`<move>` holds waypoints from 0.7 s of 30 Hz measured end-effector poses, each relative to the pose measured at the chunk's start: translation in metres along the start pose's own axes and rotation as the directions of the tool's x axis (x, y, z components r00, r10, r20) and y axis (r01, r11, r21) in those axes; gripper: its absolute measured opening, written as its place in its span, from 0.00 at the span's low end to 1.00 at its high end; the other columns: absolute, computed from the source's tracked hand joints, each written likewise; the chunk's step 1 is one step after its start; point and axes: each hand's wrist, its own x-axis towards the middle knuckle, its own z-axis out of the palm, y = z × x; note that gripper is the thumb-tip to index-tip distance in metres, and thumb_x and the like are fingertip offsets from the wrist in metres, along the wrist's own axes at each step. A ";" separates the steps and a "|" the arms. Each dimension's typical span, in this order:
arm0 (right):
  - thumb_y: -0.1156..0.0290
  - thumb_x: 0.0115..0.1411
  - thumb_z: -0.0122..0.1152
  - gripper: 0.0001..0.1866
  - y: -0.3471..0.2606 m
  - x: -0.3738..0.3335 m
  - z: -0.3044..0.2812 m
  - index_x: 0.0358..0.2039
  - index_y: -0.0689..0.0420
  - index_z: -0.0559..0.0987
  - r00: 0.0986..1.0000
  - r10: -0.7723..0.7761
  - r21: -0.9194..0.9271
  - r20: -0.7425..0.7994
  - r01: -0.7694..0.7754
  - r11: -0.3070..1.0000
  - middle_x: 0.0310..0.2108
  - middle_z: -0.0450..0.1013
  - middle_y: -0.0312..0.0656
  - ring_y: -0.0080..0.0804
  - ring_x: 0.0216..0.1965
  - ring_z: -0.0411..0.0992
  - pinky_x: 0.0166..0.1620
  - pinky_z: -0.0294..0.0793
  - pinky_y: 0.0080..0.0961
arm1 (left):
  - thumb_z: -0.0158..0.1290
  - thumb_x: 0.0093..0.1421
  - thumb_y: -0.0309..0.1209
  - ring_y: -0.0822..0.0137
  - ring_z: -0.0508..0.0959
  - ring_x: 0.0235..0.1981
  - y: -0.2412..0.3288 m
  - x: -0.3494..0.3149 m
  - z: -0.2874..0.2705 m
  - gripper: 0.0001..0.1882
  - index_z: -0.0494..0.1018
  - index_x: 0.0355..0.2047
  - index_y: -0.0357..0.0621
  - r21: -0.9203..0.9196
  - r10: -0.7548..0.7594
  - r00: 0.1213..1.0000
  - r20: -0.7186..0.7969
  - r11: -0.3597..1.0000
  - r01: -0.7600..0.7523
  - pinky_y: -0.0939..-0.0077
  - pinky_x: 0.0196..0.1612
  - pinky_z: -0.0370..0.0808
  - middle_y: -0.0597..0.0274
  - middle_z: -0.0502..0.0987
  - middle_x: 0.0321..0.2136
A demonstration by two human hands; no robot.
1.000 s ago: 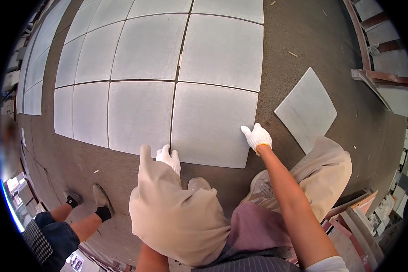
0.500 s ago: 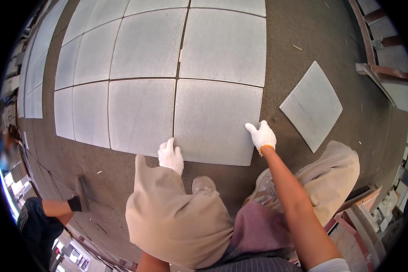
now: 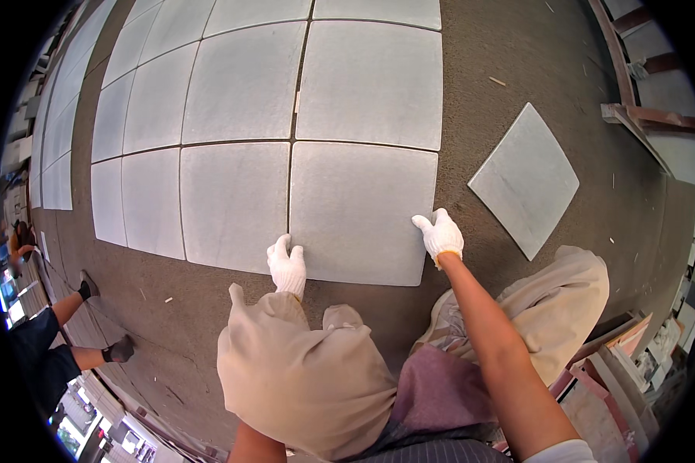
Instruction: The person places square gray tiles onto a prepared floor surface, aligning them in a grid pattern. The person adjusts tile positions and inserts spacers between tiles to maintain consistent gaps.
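A square pale grey stone tile point(image 3: 363, 212) lies flat on the dark ground in front of me, at the near right corner of a grid of similar tiles. My left hand point(image 3: 287, 266), in a white knit glove, rests at its near left corner, fingers apart by the joint with the neighbouring tile point(image 3: 234, 208). My right hand point(image 3: 442, 238), also gloved, is at the tile's right edge. Its thumb is spread over the top face and the other fingers lie along the outer side. Neither hand wraps round anything; the fingertips are partly hidden.
A loose grey tile point(image 3: 525, 181) lies askew on the right. Reddish beams point(image 3: 656, 119) stand at the far right, with stacked slabs point(image 3: 618, 386) at the near right. Another tile row point(image 3: 58, 170) runs along the left. Another person's legs point(image 3: 93, 357) are at the lower left.
Both my hands stay at the same tile, while the view shifts slightly, sliding the grid a little left and down. At the lower left, the other person's second leg has come into view.
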 end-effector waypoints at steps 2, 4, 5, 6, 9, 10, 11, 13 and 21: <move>0.42 0.56 0.61 0.32 0.000 0.000 0.001 0.45 0.61 0.74 1.000 -0.007 -0.023 -0.004 0.007 1.000 0.43 0.76 0.56 0.54 0.47 0.74 0.49 0.71 0.44 | 0.54 0.55 0.31 0.52 0.72 0.48 -0.002 0.003 0.000 0.21 0.73 0.50 0.40 -0.072 -0.011 1.000 0.007 0.997 0.011 0.61 0.54 0.69 0.47 0.71 0.46; 0.43 0.57 0.60 0.31 -0.001 0.000 0.001 0.45 0.61 0.74 1.000 -0.019 -0.037 -0.009 0.019 0.999 0.44 0.76 0.56 0.54 0.47 0.74 0.49 0.71 0.44 | 0.54 0.55 0.30 0.53 0.73 0.47 -0.004 0.004 -0.001 0.21 0.74 0.50 0.39 -0.124 -0.023 1.000 0.021 0.992 0.026 0.63 0.53 0.70 0.47 0.71 0.46; 0.44 0.57 0.60 0.31 -0.001 -0.001 0.000 0.45 0.60 0.74 1.000 -0.025 -0.044 -0.011 0.025 0.999 0.44 0.76 0.56 0.54 0.47 0.74 0.49 0.71 0.44 | 0.54 0.55 0.29 0.54 0.74 0.47 -0.005 0.005 -0.001 0.21 0.74 0.49 0.39 -0.110 -0.010 1.000 0.023 0.994 0.012 0.63 0.53 0.71 0.48 0.71 0.46; 0.44 0.57 0.60 0.31 -0.001 -0.001 0.000 0.45 0.60 0.74 1.000 -0.028 -0.047 -0.011 0.028 0.998 0.44 0.76 0.56 0.54 0.47 0.74 0.49 0.71 0.44 | 0.54 0.55 0.29 0.55 0.74 0.46 -0.006 0.005 -0.001 0.20 0.74 0.49 0.39 -0.097 0.004 1.000 0.024 0.995 -0.001 0.64 0.52 0.71 0.48 0.71 0.46; 0.44 0.57 0.60 0.31 0.003 0.001 0.001 0.45 0.61 0.74 0.999 -0.038 -0.051 -0.015 0.037 0.998 0.44 0.75 0.56 0.54 0.47 0.73 0.49 0.71 0.44 | 0.54 0.54 0.27 0.56 0.75 0.45 -0.003 0.005 -0.004 0.21 0.74 0.50 0.38 -0.124 0.019 0.999 0.040 0.992 -0.014 0.66 0.51 0.72 0.48 0.71 0.46; 0.44 0.57 0.60 0.31 0.003 0.001 0.002 0.45 0.61 0.74 0.999 -0.042 -0.051 -0.018 0.041 0.998 0.44 0.76 0.56 0.54 0.47 0.74 0.49 0.71 0.44 | 0.54 0.54 0.27 0.57 0.75 0.45 -0.003 0.004 -0.005 0.21 0.73 0.50 0.38 -0.145 0.017 0.999 0.047 0.989 -0.010 0.67 0.51 0.73 0.49 0.71 0.46; 0.43 0.57 0.60 0.31 0.004 0.001 0.003 0.45 0.61 0.74 0.999 -0.046 -0.051 -0.021 0.045 0.998 0.44 0.76 0.56 0.54 0.47 0.74 0.49 0.71 0.44 | 0.54 0.54 0.27 0.58 0.75 0.45 -0.003 0.004 -0.005 0.21 0.73 0.50 0.38 -0.146 0.022 0.999 0.048 0.989 -0.015 0.67 0.50 0.73 0.49 0.71 0.45; 0.43 0.57 0.60 0.31 0.004 0.002 0.002 0.45 0.60 0.74 0.999 -0.037 -0.050 -0.003 0.037 0.998 0.43 0.76 0.56 0.54 0.47 0.74 0.49 0.71 0.45 | 0.54 0.54 0.27 0.59 0.75 0.44 -0.005 0.004 -0.006 0.22 0.73 0.50 0.38 -0.147 0.031 0.998 0.051 0.989 -0.023 0.68 0.50 0.73 0.49 0.71 0.45; 0.43 0.57 0.60 0.31 0.006 0.002 0.002 0.44 0.60 0.74 0.999 -0.043 -0.025 -0.002 0.043 0.999 0.44 0.76 0.55 0.54 0.47 0.74 0.49 0.71 0.45 | 0.54 0.56 0.26 0.58 0.73 0.48 -0.009 0.005 -0.009 0.24 0.71 0.54 0.36 -0.165 -0.008 0.991 0.136 0.986 0.031 0.67 0.54 0.71 0.49 0.70 0.47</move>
